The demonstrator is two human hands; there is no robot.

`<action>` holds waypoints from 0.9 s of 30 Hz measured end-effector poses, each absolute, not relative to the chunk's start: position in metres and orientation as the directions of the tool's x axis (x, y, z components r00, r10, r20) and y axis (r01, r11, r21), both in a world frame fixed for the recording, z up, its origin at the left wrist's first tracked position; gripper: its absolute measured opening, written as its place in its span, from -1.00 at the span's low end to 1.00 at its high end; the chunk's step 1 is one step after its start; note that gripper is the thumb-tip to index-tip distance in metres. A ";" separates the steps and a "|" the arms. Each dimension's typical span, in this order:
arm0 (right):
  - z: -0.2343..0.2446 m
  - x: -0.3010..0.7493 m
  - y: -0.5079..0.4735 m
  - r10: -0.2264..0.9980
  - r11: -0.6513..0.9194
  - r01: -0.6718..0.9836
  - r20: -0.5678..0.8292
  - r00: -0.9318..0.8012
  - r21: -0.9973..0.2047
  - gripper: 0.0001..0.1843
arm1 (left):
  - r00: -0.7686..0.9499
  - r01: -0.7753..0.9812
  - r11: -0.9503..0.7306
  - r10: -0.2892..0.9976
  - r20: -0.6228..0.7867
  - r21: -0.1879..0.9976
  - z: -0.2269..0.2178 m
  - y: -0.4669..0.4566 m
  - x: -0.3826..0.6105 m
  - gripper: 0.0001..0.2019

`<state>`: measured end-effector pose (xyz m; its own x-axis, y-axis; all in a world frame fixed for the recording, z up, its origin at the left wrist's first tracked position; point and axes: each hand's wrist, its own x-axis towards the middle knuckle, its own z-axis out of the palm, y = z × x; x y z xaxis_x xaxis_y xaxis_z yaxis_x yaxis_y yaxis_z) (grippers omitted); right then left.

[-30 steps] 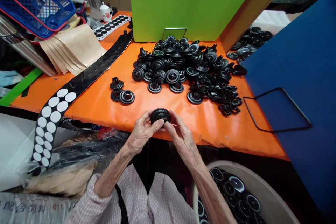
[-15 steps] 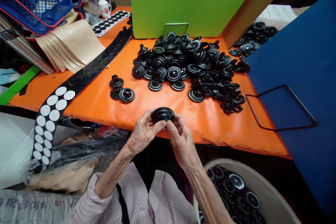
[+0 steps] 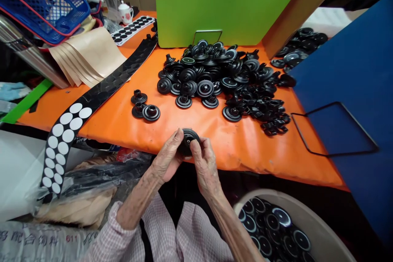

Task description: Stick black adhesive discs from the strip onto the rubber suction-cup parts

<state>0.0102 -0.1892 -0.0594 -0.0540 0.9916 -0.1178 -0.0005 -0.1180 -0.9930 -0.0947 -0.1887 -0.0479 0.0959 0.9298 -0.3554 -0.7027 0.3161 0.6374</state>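
- Far left: blue basket [image 3: 46, 4] tilted on tan paper sheets [image 3: 89, 55]; green strip [image 3: 27, 102] below them.
- Left of center: black strip [image 3: 67, 131] with white dots, running across the orange table [image 3: 116, 131]; white teapot [image 3: 125, 13] and dotted sheet [image 3: 132, 30] at the far edge.
- Near left: clear plastic bag [image 3: 104, 170] hanging below the table edge; checked sleeve [image 3: 123, 241] on the left forearm.
- Center, table's near edge: black disc [image 3: 188, 141] held on edge, tilted, clear of the table top (ribbed face partly hidden).
- Left hand [image 3: 167, 157]: left fingers [image 3: 177, 141] curled up against the disc's left rim.
- Right hand [image 3: 204, 168]: right fingertips [image 3: 203, 145] pressed on its lower right side, so the two hands pinch it between them.
- Just beyond the hands: three loose discs [image 3: 144, 108]; big disc pile [image 3: 215, 77] before green board [image 3: 221, 4], with wire stand [image 3: 207, 37] touching the board.
- Right: blue board [image 3: 344, 69] with wire frame [image 3: 334, 129] on it; more discs [image 3: 297, 45] behind.
- Near right: beige tub [image 3: 319, 221] full of discs [image 3: 270, 225], just below the right forearm.
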 end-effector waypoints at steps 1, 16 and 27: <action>-0.057 0.014 -0.187 0.996 -0.064 0.080 -0.068 -0.054 -0.995 -0.57 | 0.096 -0.719 0.326 0.921 -0.377 0.614 -0.047 -0.188 -0.096 -0.64; -0.055 0.026 -0.165 0.834 0.545 0.569 0.469 -0.290 -0.616 -0.70 | 0.047 -0.697 0.299 0.926 -0.375 0.652 -0.046 -0.185 -0.092 -0.79; -0.056 0.032 -0.164 0.879 0.471 0.431 0.369 -0.302 -0.769 -0.83 | 0.031 -0.679 0.347 0.894 -0.447 0.647 -0.045 -0.181 -0.095 -0.85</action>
